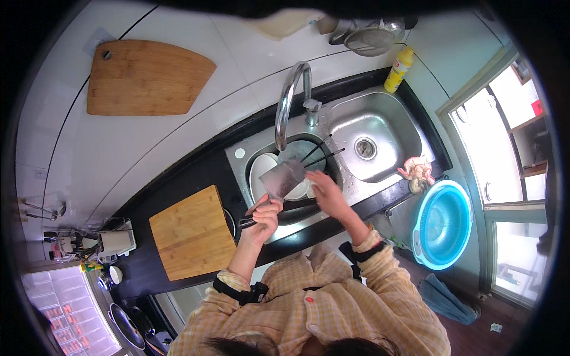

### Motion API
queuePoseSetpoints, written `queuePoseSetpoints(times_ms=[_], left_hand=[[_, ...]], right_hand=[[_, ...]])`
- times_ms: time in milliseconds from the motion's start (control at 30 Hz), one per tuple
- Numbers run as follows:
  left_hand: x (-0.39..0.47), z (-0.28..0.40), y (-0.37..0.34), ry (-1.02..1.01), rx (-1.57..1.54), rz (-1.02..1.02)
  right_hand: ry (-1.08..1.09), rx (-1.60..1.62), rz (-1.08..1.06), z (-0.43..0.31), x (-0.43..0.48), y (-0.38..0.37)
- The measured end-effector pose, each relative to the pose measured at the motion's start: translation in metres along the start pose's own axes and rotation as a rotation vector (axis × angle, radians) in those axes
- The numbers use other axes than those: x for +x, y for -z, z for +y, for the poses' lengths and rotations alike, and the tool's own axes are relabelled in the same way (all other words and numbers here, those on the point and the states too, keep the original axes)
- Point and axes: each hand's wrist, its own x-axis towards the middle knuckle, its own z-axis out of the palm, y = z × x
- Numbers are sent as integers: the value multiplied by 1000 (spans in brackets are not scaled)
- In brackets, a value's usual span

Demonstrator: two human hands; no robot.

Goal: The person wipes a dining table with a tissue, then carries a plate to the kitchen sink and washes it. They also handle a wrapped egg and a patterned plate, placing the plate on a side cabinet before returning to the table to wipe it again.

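Note:
My left hand (pixel 266 218) grips a cleaver by its handle over the left sink basin (pixel 340 180). The cleaver's broad, wet-looking metal blade (pixel 282 178) points up and to the right. Beside the blade's right end is my right hand (pixel 328 198), fingers partly spread and nothing visible in them; whether the fingertips touch the metal I cannot tell. Under the blade, white dishes (pixel 262 171) and a round greyish vessel (pixel 291 151) sit in the basin, partly hidden. Two dark chopsticks (pixel 318 149) stick out past the blade; their lower ends are covered.
A chrome faucet (pixel 281 115) arches over the dishes. The right basin (pixel 387 133) has a drain. A wooden cutting board (pixel 191 236) lies left on the black counter. A crumpled cloth (pixel 417 171), blue basin (pixel 445 224) and yellow bottle (pixel 399 69) are at the right.

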Motion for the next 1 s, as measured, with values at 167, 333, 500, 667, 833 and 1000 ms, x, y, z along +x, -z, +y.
queuePoseSetpoints(times_ms=[167, 333, 500, 667, 833, 1000], left_hand=[[7, 3, -3, -30, -37, -19], [21, 6, -12, -14, -26, -30], [29, 4, -17, 8, -21, 9], [31, 0, -18, 7, -25, 1], [30, 1, -18, -1, -40, -6], [32, 8, -16, 13, -7, 3]], right_hand=[[108, -186, -158, -24, 35, -51], [138, -295, -119, -28, 50, -53], [85, -464, -78, -9, 63, -46], [-36, -658, -112, 18, 69, -40], [-115, -605, -115, 15, 62, -40], [25, -436, -104, 5, 50, -48]])
